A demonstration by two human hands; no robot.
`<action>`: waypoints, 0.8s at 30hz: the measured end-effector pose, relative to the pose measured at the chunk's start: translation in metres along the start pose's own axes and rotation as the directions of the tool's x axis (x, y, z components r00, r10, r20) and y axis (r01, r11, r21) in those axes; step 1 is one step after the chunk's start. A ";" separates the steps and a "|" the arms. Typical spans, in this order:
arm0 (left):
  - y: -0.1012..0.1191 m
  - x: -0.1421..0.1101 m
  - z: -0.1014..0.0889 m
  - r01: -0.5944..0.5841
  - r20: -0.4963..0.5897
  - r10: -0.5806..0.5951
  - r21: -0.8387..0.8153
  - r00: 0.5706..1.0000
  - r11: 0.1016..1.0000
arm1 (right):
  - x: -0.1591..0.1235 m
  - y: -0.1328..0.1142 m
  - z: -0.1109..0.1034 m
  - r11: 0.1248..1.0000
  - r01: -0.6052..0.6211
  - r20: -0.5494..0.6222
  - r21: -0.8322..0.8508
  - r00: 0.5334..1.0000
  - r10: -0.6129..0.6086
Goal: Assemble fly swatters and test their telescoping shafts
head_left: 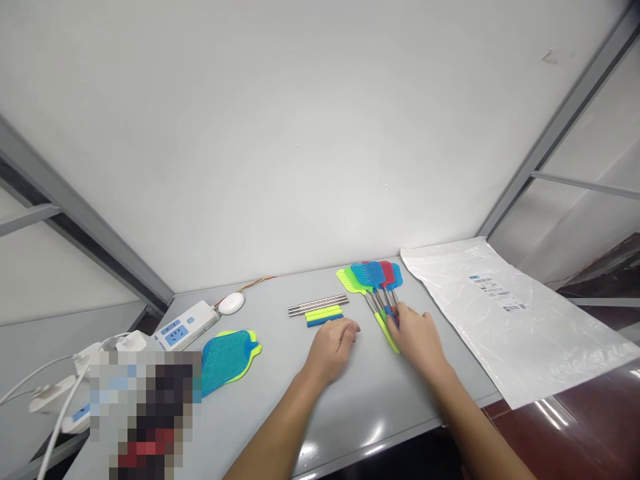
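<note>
One bag flanks the right hand gripping swatters; left hand curls, contents hidden.

One head-worn view, forward and down over the nearby grey table

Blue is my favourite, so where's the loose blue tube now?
In the head view, the blue tube lies mid-picture on the table, just past the left hand, along the near side of the yellow tubes and left of the swatter pile.
</note>
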State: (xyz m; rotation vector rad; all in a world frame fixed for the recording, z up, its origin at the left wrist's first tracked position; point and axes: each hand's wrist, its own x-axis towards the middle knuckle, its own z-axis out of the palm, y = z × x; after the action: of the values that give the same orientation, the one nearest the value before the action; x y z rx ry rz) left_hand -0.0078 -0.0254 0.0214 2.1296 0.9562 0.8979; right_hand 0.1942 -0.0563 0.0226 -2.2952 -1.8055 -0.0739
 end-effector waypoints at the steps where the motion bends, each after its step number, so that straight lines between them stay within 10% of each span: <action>1: 0.000 0.000 0.000 -0.006 -0.002 0.006 0.004 1.000 1.000 | 0.000 0.001 -0.001 1.000 0.000 -0.007 0.003 1.000 0.000; 6: 0.000 0.001 -0.004 -0.029 -0.027 0.030 0.049 0.999 0.998 | -0.005 -0.009 -0.012 0.999 0.043 -0.051 0.027 0.998 -0.041; 14: 0.000 -0.020 -0.041 0.064 -0.239 -0.009 0.222 0.971 0.973 | -0.033 -0.078 -0.003 0.855 0.485 -0.097 0.187 0.875 -0.475; 24: -0.013 -0.115 -0.081 0.484 -0.610 -0.100 0.507 0.786 0.713 | -0.005 -0.112 -0.014 0.716 0.698 0.142 0.011 0.708 -0.692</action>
State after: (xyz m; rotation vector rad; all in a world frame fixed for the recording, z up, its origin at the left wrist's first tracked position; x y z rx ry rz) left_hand -0.1333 -0.0889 0.0203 2.1440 2.1286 1.1388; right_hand 0.0859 -0.0388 0.0510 -1.5214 -2.6716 -0.0766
